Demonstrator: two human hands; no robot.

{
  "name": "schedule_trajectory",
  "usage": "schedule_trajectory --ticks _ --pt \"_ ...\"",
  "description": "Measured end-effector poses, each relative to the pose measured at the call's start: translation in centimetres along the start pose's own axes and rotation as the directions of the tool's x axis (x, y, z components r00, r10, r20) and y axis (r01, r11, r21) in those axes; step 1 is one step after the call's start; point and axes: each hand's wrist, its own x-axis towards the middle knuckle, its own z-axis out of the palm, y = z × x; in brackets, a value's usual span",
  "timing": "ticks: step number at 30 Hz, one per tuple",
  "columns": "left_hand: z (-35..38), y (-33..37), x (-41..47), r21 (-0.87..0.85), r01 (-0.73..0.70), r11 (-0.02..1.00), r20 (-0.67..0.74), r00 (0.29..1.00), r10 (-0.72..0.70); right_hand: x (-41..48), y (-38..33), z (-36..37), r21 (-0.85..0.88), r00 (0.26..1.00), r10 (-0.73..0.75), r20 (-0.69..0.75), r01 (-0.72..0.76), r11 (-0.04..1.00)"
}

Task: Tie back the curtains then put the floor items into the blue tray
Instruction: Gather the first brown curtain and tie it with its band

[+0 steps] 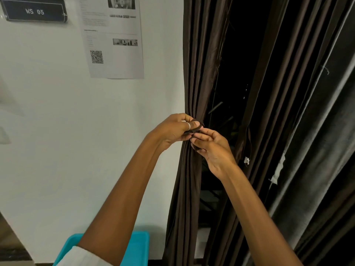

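Signage first, head view: black plate [34, 11] top left on the white wall [57, 112] reads "WS 05". Beside it we log one printed sheet [123, 25] with one QR code [96, 57]; its small text is too blurred to read.

Both bare arms reach up and forward and meet at the left curtain [192, 83], which is gathered into a tight bundle at hand height. The left hand [172, 129] is knuckles-up, its grip closed: thumb and curled fingers pinch a dark brown tie strap [197, 127] against the bundle. One silver ring [188, 126] sits on the thumb. The right hand [211, 148] is just below and touching the left, palm turned toward us, fingers curled in; its grip is narrow, fingertips closed on the strap's lower end.

Counts: two hands, one strap, two brown curtain panels; the right curtain [278, 93] hangs loose, with a dark gap between them. One blue tray [138, 246] lies low by the wall, partly hidden under the left forearm. One white sleeve [80, 256] shows at the bottom edge.
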Motion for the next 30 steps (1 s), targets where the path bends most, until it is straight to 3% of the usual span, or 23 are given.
schedule_trajectory --ticks 4,7,12,18,23,25,27,30 --pt "0.3 -0.5 0.3 0.239 -0.117 0.964 -0.03 0.991 0.127 -0.1 -0.7 -0.1 -0.396 0.994 -0.089 -0.058 0.059 0.916" --pt "0.2 -1.1 0.4 0.359 -0.2 0.912 0.034 0.979 0.201 0.2 -1.3 -0.4 -0.632 0.991 -0.119 -0.055 0.058 0.773" --pt "-0.5 -1.3 0.2 0.516 -0.285 0.808 0.133 0.958 0.254 0.3 -1.7 -1.1 -0.862 0.974 -0.225 0.007 0.12 0.493" --pt "-1.5 -2.1 -0.3 0.576 -0.308 0.757 0.206 0.951 0.23 -0.4 -1.2 -1.4 -0.925 0.899 -0.372 0.232 0.322 0.2" --pt "-1.3 -2.3 -0.7 0.591 -0.318 0.741 0.202 0.948 0.246 0.2 -2.6 -1.3 -0.824 0.708 -0.442 0.55 0.547 -0.149" --pt "-1.1 -2.2 -0.9 0.597 -0.317 0.737 0.192 0.948 0.253 0.6 -3.1 -1.3 -0.792 0.666 -0.453 0.592 0.585 -0.174" --pt "-1.1 -2.1 -1.1 0.596 -0.315 0.738 0.185 0.949 0.256 0.8 -3.1 -1.5 -0.772 0.653 -0.471 0.593 0.627 -0.105" --pt "-0.9 -2.2 -1.3 0.593 -0.307 0.744 0.16 0.951 0.264 1.0 -2.5 -1.7 -0.807 0.713 -0.482 0.509 0.59 0.021"
